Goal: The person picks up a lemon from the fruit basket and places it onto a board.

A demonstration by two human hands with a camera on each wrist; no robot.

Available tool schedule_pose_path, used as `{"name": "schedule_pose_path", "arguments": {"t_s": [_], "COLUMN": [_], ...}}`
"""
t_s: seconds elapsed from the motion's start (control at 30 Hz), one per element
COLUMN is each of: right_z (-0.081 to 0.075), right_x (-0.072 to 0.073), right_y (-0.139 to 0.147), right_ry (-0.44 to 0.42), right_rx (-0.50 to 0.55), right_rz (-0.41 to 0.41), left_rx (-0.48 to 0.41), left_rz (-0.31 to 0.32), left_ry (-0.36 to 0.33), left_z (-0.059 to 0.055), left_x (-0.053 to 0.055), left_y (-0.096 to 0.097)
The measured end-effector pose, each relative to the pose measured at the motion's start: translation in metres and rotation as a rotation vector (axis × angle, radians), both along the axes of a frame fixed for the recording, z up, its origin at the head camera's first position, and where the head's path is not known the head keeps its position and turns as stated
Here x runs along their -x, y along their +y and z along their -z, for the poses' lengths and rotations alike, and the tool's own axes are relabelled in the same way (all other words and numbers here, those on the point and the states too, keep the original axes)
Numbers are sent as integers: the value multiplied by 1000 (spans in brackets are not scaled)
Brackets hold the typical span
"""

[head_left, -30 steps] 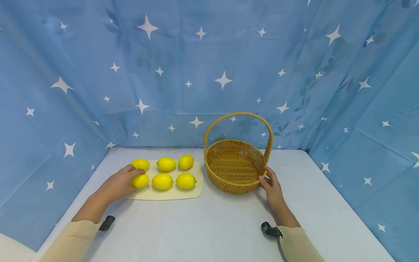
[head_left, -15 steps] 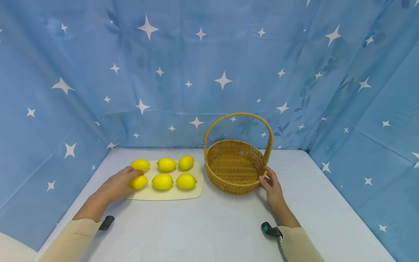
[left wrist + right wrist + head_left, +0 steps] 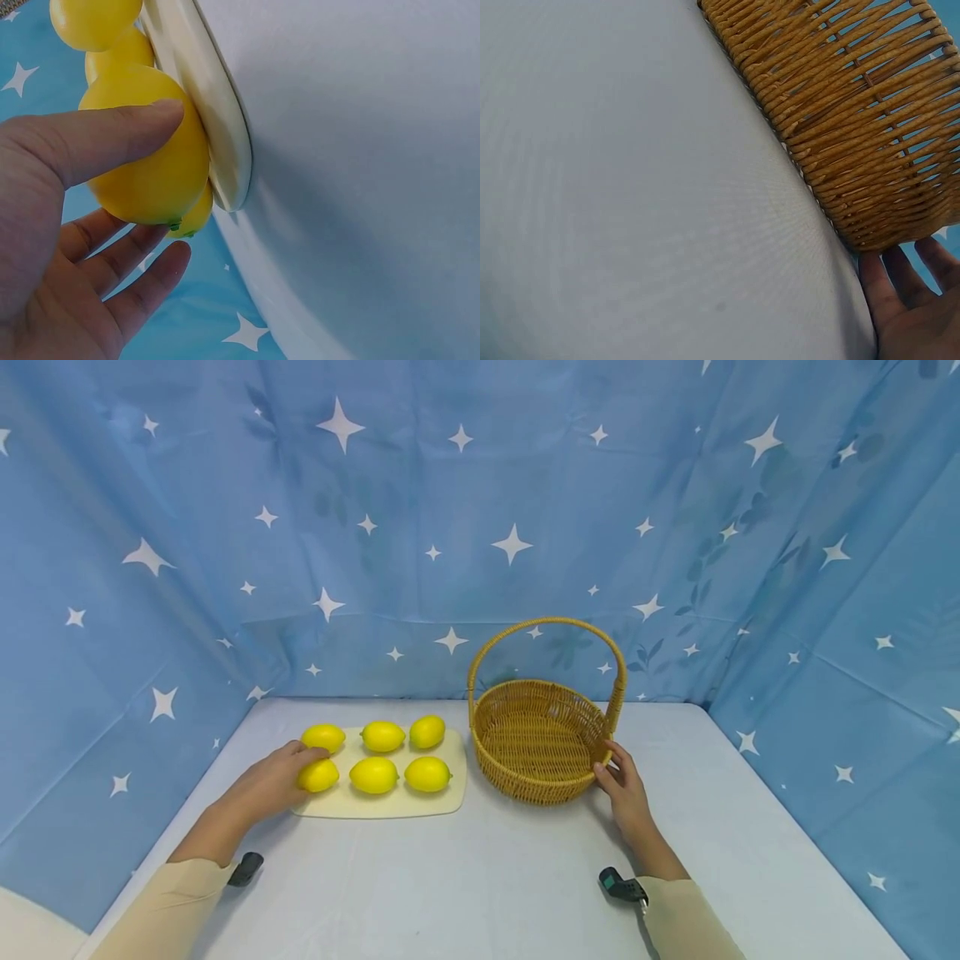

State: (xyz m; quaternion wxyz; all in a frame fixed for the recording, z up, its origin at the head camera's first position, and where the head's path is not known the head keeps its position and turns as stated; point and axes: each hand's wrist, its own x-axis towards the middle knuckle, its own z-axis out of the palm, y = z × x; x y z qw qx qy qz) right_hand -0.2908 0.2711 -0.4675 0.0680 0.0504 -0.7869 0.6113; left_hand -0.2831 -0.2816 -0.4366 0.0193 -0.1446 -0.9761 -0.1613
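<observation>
My left hand [image 3: 272, 777] holds the front-left lemon [image 3: 321, 776] on a cream board [image 3: 375, 808], thumb on one side and fingers at the other. In the left wrist view the thumb lies across that lemon [image 3: 154, 184], and its green tip shows near the fingers. Several other lemons [image 3: 373, 775] lie in two rows on the board. To their right stands a wicker basket [image 3: 536, 789] with a tall hooped handle; no lemon is inside it. My right hand [image 3: 628, 797] touches the basket's right side near the rim, its fingers fairly straight against the weave [image 3: 870, 135].
A white cloth covers the table [image 3: 480, 877]. Blue curtains [image 3: 480, 527] with white stars hang behind and at both sides, close to the table's edges. The basket handle [image 3: 547, 620] rises well above the rim.
The left hand and the front-left lemon have shifted very slightly left since a second ago. My right hand and the basket hold their places.
</observation>
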Motion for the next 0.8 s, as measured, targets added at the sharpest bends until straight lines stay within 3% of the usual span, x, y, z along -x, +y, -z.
{"name": "schedule_pose_path", "arguments": {"t_s": [0.17, 0.4, 0.67, 0.8], "right_z": [1, 29, 28, 21], "right_x": [2, 21, 23, 22], "right_y": [0, 10, 18, 24], "right_ry": [0, 15, 89, 86], "right_rx": [4, 5, 59, -55], "right_rz": [4, 10, -32, 15], "left_rx": [-5, -8, -39, -59], "left_rz": [-4, -16, -14, -28], "left_ry": [-15, -21, -34, -45], "left_z": [-2, -3, -11, -13], "left_x": [2, 1, -12, -15], "left_y": [0, -3, 5, 11]}}
